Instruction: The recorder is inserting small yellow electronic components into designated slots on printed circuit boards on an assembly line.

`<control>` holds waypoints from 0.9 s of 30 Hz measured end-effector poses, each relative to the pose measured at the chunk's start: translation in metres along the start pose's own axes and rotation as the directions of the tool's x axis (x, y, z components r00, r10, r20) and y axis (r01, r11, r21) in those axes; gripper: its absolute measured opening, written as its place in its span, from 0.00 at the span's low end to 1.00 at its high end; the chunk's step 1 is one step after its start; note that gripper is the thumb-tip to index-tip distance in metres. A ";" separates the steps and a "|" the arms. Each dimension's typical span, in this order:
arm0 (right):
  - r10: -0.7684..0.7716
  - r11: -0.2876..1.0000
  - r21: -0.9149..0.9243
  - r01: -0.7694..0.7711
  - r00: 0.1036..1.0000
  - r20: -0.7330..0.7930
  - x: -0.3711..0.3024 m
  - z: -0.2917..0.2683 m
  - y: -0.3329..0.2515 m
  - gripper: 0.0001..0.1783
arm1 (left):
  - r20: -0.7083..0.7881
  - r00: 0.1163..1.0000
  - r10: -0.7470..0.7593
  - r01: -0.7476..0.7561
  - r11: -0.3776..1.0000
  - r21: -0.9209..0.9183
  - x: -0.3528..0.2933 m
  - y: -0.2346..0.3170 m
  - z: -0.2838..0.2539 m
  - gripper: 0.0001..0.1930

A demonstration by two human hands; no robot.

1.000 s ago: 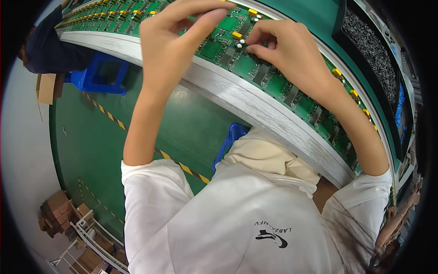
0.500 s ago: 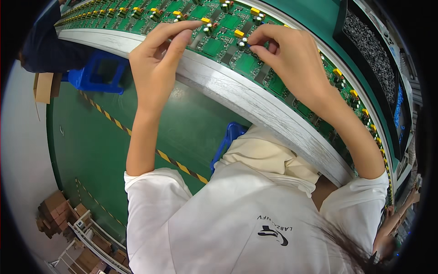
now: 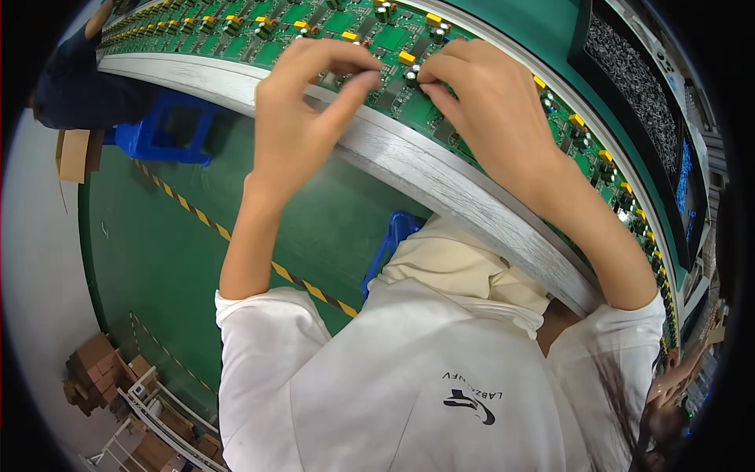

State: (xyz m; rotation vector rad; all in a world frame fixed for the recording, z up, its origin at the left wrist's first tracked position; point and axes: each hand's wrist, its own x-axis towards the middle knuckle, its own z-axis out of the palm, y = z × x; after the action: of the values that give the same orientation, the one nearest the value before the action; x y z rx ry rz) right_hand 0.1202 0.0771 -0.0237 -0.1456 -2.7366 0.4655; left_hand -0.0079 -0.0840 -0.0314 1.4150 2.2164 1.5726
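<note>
Green circuit boards (image 3: 397, 38) lie in a long row under both my hands. Each carries yellow block components (image 3: 406, 58) and small round capacitors (image 3: 411, 76). Over the boards, my left hand (image 3: 295, 118) has its thumb and index fingertips drawn close together; anything between them is too small to name. Just right of it, my right hand (image 3: 503, 106) pinches with thumb and index finger beside a pair of capacitors. Its fingertips hide whatever they grip. A silver metal rail (image 3: 409, 161) runs along the boards' near side, below my hands.
On the right, a black tray (image 3: 583, 51) holds many small metallic pieces, with blue pieces (image 3: 684, 185) farther along. Blue stools (image 3: 161, 130) stand left and near my legs. Another person's dark sleeve (image 3: 90, 82) is at upper left; another person's arm (image 3: 680, 374) shows at lower right.
My left hand has moved right toward my right hand, and its thumb and index finger have come closer together. My right hand has shifted slightly left; the boards have also shifted slightly left in view.
</note>
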 end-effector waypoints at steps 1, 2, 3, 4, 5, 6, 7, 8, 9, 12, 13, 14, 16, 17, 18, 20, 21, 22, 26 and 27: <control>-0.051 0.998 0.038 0.052 0.998 -0.045 -0.004 -0.003 0.004 0.09 | 0.043 0.992 0.121 -0.124 0.990 0.067 0.004 0.000 0.003 0.06; -0.102 0.991 0.072 0.109 0.991 -0.091 -0.008 -0.006 0.007 0.10 | 0.090 0.967 0.238 -0.249 0.960 0.128 0.007 -0.001 0.007 0.07; -0.103 0.992 0.066 0.110 0.990 -0.092 -0.012 -0.015 0.009 0.10 | 0.143 0.926 0.348 -0.370 0.911 0.182 0.009 0.000 0.010 0.08; -0.065 0.997 0.037 0.067 0.996 -0.069 -0.015 -0.029 0.010 0.11 | 0.140 0.928 0.345 -0.367 0.912 0.185 0.010 0.000 0.013 0.08; -0.027 1.000 0.008 0.027 0.999 -0.047 -0.018 -0.041 0.014 0.12 | 0.203 0.919 0.338 -0.376 0.907 0.191 0.010 0.001 0.015 0.08; -0.009 0.998 -0.067 0.003 0.996 -0.093 -0.025 -0.050 0.031 0.11 | 0.265 0.907 0.327 -0.383 0.903 0.196 0.010 0.002 0.016 0.09; 0.002 0.990 -0.139 -0.022 0.990 -0.143 -0.036 -0.061 0.054 0.11 | 0.325 0.892 0.313 -0.390 0.898 0.205 0.009 0.003 0.017 0.10; 0.082 0.984 -0.142 -0.111 0.978 -0.190 -0.046 -0.074 0.079 0.13 | 0.322 0.897 0.302 -0.381 0.899 0.218 0.007 0.003 0.019 0.10; 0.163 0.968 -0.147 -0.201 0.958 -0.238 -0.060 -0.091 0.109 0.15 | 0.315 0.898 0.307 -0.386 0.893 0.231 0.006 0.003 0.021 0.08; 0.442 0.668 -0.399 -0.628 0.766 -0.466 -0.164 -0.181 0.249 0.18 | 0.300 0.884 0.358 -0.427 0.880 0.209 0.011 0.009 0.033 0.05; 0.456 0.489 -0.581 -0.651 0.758 -0.467 -0.210 -0.213 0.293 0.22 | 0.295 0.874 0.386 -0.449 0.874 0.186 0.012 0.010 0.036 0.04; 0.511 0.493 -0.541 -0.682 0.730 -0.454 -0.245 -0.232 0.317 0.23 | 0.287 0.868 0.405 -0.463 0.869 0.175 0.011 0.009 0.036 0.04; 0.649 0.494 -0.428 -0.757 0.648 -0.398 -0.319 -0.264 0.355 0.24 | 0.277 0.863 0.424 -0.475 0.866 0.155 0.010 0.007 0.040 0.03; 0.723 0.498 -0.345 -0.796 0.600 -0.342 -0.330 -0.262 0.357 0.24 | 0.281 0.851 0.443 -0.495 0.856 0.151 0.011 0.005 0.042 0.03; 0.722 0.502 -0.345 -0.793 0.604 -0.338 -0.339 -0.259 0.359 0.24 | 0.285 0.838 0.465 -0.517 0.844 0.144 0.012 0.003 0.044 0.03; 0.781 0.553 -0.167 -0.817 0.577 -0.238 -0.326 -0.229 0.342 0.23 | 0.295 0.835 0.464 -0.522 0.837 0.162 0.010 0.001 0.041 0.03; 0.805 0.559 -0.078 -0.825 0.563 -0.186 -0.318 -0.218 0.333 0.22 | 0.313 0.768 0.559 -0.641 0.683 0.350 0.011 0.003 0.039 0.03; 0.807 0.553 -0.084 -0.829 0.558 -0.191 -0.317 -0.220 0.328 0.22 | 0.349 0.677 0.648 -0.719 0.482 0.501 0.014 0.005 0.040 0.04; 0.819 0.557 -0.033 -0.830 0.555 -0.146 -0.301 -0.223 0.321 0.21 | 0.290 0.761 0.580 -0.649 0.682 0.338 0.015 0.013 0.046 0.05; 0.813 0.555 -0.029 -0.832 0.549 -0.197 -0.302 -0.220 0.322 0.21 | 0.270 0.836 0.478 -0.528 0.834 0.160 0.015 0.015 0.046 0.05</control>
State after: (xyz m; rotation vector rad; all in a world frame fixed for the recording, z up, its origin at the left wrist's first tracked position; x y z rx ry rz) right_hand 0.4944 0.3979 -0.0383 -1.4965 -2.3525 0.4794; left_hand 0.0174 -0.0402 -0.0358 2.2761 2.0426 1.2010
